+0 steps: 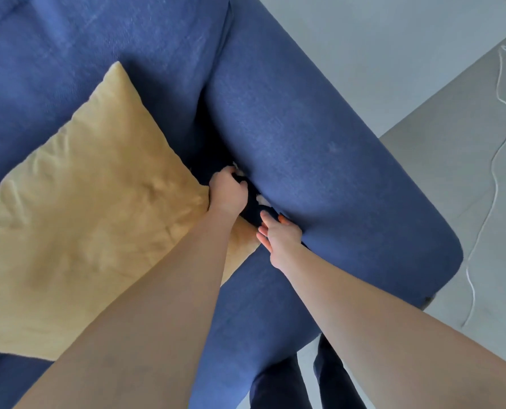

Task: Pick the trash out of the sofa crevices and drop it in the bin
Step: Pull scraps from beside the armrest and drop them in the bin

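The blue sofa (304, 137) fills the view, with a dark crevice (251, 208) between its seat and its right armrest. My left hand (226, 191) reaches into that crevice with its fingers curled around a small white scrap (237, 171) that pokes out at the fingertips. A second white scrap (260, 198) lies in the gap just below it. My right hand (281, 234) rests against the inner edge of the armrest, fingers spread and holding nothing. No bin is in view.
A large yellow cushion (83, 219) lies on the seat to the left, touching my left wrist. A thin white cable (495, 160) runs over the grey floor on the right. My legs in dark trousers (328, 379) stand at the sofa's front edge.
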### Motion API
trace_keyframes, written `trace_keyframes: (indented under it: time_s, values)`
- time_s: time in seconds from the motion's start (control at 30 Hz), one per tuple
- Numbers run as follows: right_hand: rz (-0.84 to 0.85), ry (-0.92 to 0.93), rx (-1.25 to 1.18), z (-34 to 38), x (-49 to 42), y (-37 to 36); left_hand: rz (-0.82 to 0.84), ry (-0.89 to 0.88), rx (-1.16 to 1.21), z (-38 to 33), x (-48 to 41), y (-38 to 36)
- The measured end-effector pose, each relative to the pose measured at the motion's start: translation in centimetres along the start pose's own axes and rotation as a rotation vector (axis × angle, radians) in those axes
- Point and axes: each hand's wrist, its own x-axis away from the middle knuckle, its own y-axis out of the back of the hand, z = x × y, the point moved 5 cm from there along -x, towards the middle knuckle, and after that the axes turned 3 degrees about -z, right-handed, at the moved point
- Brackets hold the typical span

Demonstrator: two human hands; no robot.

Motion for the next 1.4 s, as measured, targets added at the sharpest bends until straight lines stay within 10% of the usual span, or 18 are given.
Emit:
trace_keyframes:
  time_s: [0.87, 1.4]
  values:
    - [-0.125, -0.15, -0.098, -1.8, -7.0, -3.9, -0.096, -0.1, -0.08, 3.7, -5.8, -3.7]
    - [0.037, -0.031, 0.033, -3.5, -0.2, 16.6, 0.019, -0.25, -0.082, 0.4, 11.8, -6.8]
